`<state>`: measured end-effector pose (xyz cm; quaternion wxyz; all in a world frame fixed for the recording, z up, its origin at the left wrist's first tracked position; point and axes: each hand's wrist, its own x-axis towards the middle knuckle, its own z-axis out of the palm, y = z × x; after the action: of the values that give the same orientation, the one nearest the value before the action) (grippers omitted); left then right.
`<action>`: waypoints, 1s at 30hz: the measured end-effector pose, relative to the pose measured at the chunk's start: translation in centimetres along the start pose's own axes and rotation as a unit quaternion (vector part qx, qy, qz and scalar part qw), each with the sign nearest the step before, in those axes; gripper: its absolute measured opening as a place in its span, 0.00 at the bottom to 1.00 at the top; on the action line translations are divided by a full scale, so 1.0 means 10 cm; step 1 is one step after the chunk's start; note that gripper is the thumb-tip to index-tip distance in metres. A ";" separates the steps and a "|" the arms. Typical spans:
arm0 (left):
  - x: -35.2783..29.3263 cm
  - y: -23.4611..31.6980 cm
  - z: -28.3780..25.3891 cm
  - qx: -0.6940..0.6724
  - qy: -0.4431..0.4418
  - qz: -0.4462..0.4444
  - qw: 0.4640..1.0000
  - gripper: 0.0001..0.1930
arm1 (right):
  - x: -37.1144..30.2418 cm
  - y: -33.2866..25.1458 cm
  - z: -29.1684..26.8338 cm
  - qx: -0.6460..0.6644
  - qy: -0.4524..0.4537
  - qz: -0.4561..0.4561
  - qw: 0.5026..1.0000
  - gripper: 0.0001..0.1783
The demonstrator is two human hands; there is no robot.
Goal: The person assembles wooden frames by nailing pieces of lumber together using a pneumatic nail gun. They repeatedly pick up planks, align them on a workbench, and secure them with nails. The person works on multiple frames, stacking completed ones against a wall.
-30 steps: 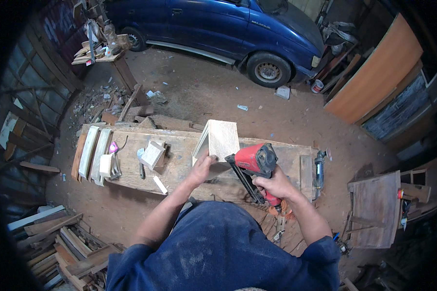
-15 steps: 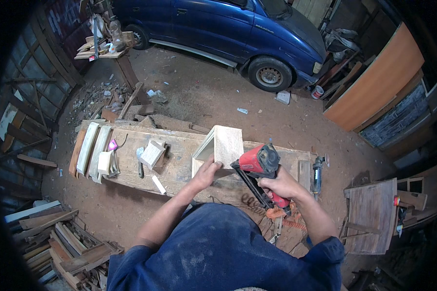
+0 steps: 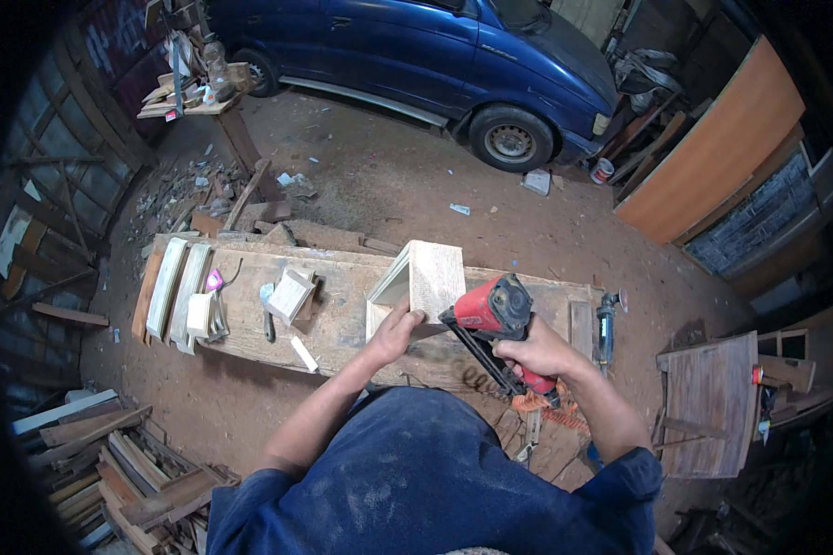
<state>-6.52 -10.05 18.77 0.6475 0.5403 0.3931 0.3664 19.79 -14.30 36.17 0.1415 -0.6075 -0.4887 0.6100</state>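
A pale wooden box (image 3: 437, 274), open on its left side, stands on the long wooden workbench (image 3: 342, 277). My left hand (image 3: 400, 331) grips its near lower edge, thumb on the outer face. In my right hand (image 3: 539, 350) is a red and black nail gun (image 3: 491, 308), its nose against the box's near right edge. The fingers wrap round its handle, and an orange coiled air hose (image 3: 565, 418) hangs below. A smaller wooden box-like piece (image 3: 292, 294) sits further left on the bench, beside a dark-handled tool (image 3: 268, 324).
Pale boards (image 3: 165, 289) and a pink tape measure (image 3: 215, 279) lie at the bench's left end. An angle grinder (image 3: 606, 328) is at its right end. Scrap wood (image 3: 130, 462) is piled lower left. A blue car (image 3: 398, 60) is parked beyond the bench.
Both hands, the box and the nail gun hold nearly the same place. The view has shifted very slightly.
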 end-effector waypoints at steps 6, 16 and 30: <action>-0.01 -0.03 0.02 0.002 0.005 -0.008 1.000 0.29 | 0.01 0.02 -0.02 -0.027 0.002 -0.002 1.000 0.15; -0.05 0.13 0.06 0.006 0.007 -0.036 0.999 0.28 | 0.02 0.07 -0.08 -0.020 0.009 -0.023 0.999 0.13; -0.05 -0.06 -0.27 0.019 0.058 0.027 0.998 0.26 | 0.68 1.05 -0.29 -0.030 0.170 0.023 0.985 0.13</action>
<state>-9.12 -9.52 17.99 0.6029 0.5408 0.4227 0.4066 25.28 -12.96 24.65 0.1901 -0.7174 -0.4617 0.4859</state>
